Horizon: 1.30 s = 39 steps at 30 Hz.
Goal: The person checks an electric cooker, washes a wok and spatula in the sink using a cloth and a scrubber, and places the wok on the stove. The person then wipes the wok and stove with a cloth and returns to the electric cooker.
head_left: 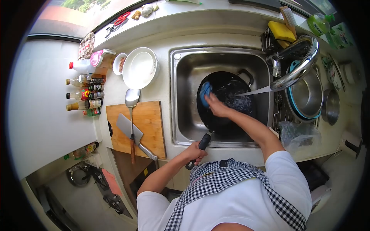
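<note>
Black round metal wok (227, 89), centre: left hand (195, 152) grips black handle (205, 141), right hand (217, 106) crumpled blue cloth (205, 92) (slack grip could tip it).

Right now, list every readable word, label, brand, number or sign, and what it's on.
None that can be read with confidence.
Sauce bottles at left: labels too small and blurred.
Green bottle at upper right, behind the faucet: lettering visible, too blurred to quote.
Green-and-white packet beside it: print too blurred.
Black pan in the sink: no text visible.
</note>
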Motion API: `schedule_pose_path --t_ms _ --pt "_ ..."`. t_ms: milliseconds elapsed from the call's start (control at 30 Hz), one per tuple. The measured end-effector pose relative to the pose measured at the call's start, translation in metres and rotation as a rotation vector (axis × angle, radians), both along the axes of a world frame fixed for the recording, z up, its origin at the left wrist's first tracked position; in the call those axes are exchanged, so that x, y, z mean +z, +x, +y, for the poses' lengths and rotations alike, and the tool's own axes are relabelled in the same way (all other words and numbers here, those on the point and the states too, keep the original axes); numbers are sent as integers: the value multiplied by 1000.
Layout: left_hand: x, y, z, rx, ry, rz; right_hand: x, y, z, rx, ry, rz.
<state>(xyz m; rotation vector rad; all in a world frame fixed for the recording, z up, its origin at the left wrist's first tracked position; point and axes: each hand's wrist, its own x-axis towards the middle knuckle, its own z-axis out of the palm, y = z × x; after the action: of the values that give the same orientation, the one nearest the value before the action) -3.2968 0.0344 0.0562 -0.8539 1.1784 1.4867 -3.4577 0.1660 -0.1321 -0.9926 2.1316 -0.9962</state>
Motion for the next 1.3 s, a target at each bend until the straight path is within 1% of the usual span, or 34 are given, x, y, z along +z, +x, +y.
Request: schedule_pose_path --t_ms 33,100,167,267,333,367,433,467,500,533,567,600,633,700,767,800,833,900,1000,1033,1100,1167,1200,1300 --pt "-1 2 1 3 -9 16 -14 -16 1 -80 101 62" --pt "-4 6 1 6 -21 49 -25 -43 29 -73 376 215" --pt "-3 6 0 5 -34 54 -24 -53 66 -54 530 251" --pt "-5 5 0 27 -22 50 -7 -33 99 58 752 137" --pt "-7 5 1 44 -5 32 9 -4 101 157 872 -6" --pt "-8 5 2 52 4 20 2 10 98 245 877 -86" --pt "-11 7 3 66 29 -6 -8 39 89 234 727 -373" --pt "-13 8 2 71 45 -16 -2 51 80 257 586 -420" --pt "-15 9 2 77 62 -25 33 51 65 299 449 -492" --pt "-16 10 2 62 61 -28 29 54 53 300 216 -527" --pt "-17 11 3 48 58 -31 61 42 35 219 55 -699" --pt "-17 11 4 35 53 -36 38 40 17 158 -95 -635" --pt "-16 11 5 30 26 -2 71 24 2 23 -211 -627" --pt "-14 14 11 15 -24 62 33 0 -20 -136 -262 -459" --pt "-15 18 14 16 -60 97 -12 -20 -26 -305 -125 -357" --pt "-16 19 14 18 -78 116 -31 -29 -23 -383 -3 -295" --pt "-15 19 15 27 -76 109 -35 -38 -18 -526 161 -252" --pt "-13 18 16 47 -76 93 -21 -47 -14 -748 333 -315" --pt "-21 16 14 1 -48 82 -21 -34 -18 -490 315 -242" --pt "-21 14 14 -20 -62 89 -22 -22 -23 -427 241 -92" --pt "-16 10 13 -64 -91 101 -15 -8 -24 -337 132 -91" --pt "-14 6 12 -45 -86 84 0 4 -16 -132 37 -103" --pt "-13 6 12 -34 -82 71 -3 11 -13 -19 -12 -109" --pt "-9 -2 13 9 -84 16 37 22 10 172 -133 -288"
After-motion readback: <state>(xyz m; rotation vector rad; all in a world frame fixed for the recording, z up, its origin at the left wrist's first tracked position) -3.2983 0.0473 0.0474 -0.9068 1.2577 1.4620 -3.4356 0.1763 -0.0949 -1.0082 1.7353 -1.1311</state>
